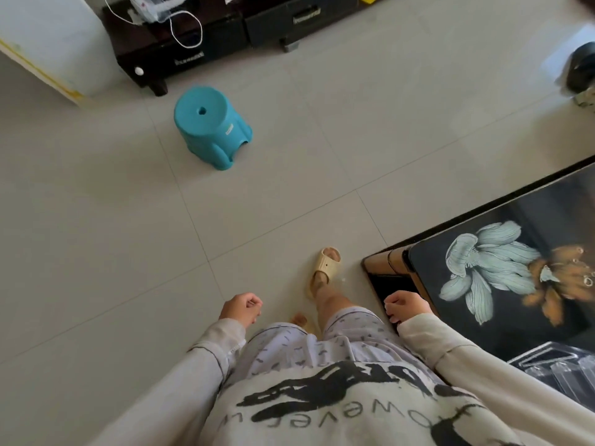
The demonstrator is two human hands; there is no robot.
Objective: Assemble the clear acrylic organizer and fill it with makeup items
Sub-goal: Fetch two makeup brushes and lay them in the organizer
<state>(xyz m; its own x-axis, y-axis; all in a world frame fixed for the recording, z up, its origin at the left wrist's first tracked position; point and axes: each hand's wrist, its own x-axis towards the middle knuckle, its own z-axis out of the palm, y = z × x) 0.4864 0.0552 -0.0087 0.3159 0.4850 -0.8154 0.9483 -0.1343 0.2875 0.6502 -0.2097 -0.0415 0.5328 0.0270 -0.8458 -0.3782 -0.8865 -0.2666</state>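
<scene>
I stand on a tiled floor beside a black glass table (502, 317) printed with flowers. Clear acrylic organizer parts (560, 368) lie on the table at the lower right, partly cut off by the frame edge. My left hand (240, 309) hangs in front of my body, its fingers curled into a loose fist with nothing in it. My right hand (406, 305) is also curled shut and holds nothing, just off the table's near corner. No makeup items show in this view.
A teal plastic stool (211, 127) stands on the floor ahead to the left. A dark low cabinet (199, 43) with a white cable runs along the far wall, beside a white appliance (48, 43). My slippered foot (323, 272) is close to the table corner.
</scene>
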